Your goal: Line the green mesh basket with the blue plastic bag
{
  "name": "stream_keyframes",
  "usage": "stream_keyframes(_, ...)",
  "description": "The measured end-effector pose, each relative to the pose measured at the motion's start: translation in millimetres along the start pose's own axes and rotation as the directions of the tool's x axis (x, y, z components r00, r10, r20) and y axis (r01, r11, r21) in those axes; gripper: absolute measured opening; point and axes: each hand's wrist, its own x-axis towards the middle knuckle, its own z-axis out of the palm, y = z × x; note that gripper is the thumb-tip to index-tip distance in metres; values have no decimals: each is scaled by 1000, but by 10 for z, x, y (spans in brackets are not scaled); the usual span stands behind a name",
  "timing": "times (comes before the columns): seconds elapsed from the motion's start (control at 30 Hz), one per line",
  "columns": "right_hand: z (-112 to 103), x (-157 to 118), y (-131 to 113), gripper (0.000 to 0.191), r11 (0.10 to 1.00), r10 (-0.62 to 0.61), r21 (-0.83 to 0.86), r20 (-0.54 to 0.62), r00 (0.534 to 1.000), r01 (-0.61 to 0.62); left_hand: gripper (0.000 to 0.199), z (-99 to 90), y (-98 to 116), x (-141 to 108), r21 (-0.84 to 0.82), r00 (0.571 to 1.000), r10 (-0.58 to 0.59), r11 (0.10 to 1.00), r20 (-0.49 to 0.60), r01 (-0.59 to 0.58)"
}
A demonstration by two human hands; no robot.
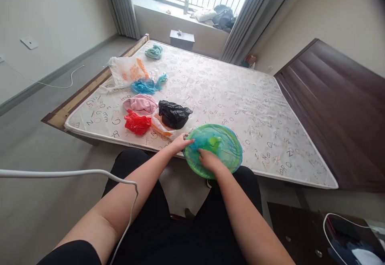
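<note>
A round see-through blue and green folding mesh piece [230, 150] with a springy-looking rim is held over the mattress's front edge, above my knees. My left hand [181, 142] grips its left edge, thumb lying over the face. My right hand [209, 161] is on its lower middle, fingers curled at the thin material; their tips are partly hidden. Just left of it, a black plastic bag [174, 114] rests on a white and orange bag [161, 126]. Close by are a red plastic bag [137, 122] and a folded pink cloth [142, 104].
On the mattress [240, 96] farther left lie a blue plastic bag [144, 85], a white bag with orange print [128, 70] and a coiled teal cloth [154, 51]. A white cable [90, 172] crosses before my left arm. The dark headboard [327, 112] stands right.
</note>
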Motion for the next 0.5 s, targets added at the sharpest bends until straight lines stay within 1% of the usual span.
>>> stream_keyframes(0.03,-83,-85,6,35,999,-54,-7,-98,994,54,66,-18,-7,14,-38,1000,-23,999,3,23)
stream_keyframes(0.07,-159,-172,30,37,995,-101,-23,-201,974,98,69,-33,-13,22,-72,999,-45,996,6,45)
stream_keyframes(0.1,-225,-255,71,37,992,-127,-38,-301,945,122,72,-43,-17,25,-109,998,-66,992,11,67)
stream_keyframes(0.13,-274,-326,129,35,992,-123,-38,-388,914,118,72,-48,-20,21,-155,996,-87,984,17,89)
stream_keyframes(0.17,-306,-383,197,33,996,-87,-9,-455,886,92,69,-49,-23,12,-207,994,-106,972,27,110)
stream_keyframes(0.2,-322,-419,269,31,997,-20,51,-502,865,53,66,-47,-26,-1,-260,992,-123,957,38,129)
stream_keyframes(0.27,-318,-428,394,30,971,168,235,-556,814,-39,59,-37,-33,-38,-356,985,-164,918,62,175)
stream_keyframes(0.33,-291,-373,456,32,911,337,400,-595,730,-95,56,-25,-39,-86,-411,976,-202,886,78,216)
stream_keyframes(0.37,-278,-336,460,33,888,392,448,-620,680,-103,55,-19,-40,-115,-416,973,-214,880,82,229)
stream_keyframes(0.43,-260,-269,433,33,872,443,478,-674,592,-108,53,-3,-33,-182,-391,973,-211,891,96,232)
stream_keyframes(0.5,-249,-234,403,33,873,462,471,-711,530,-129,52,15,-10,-263,-342,976,-185,915,119,215)
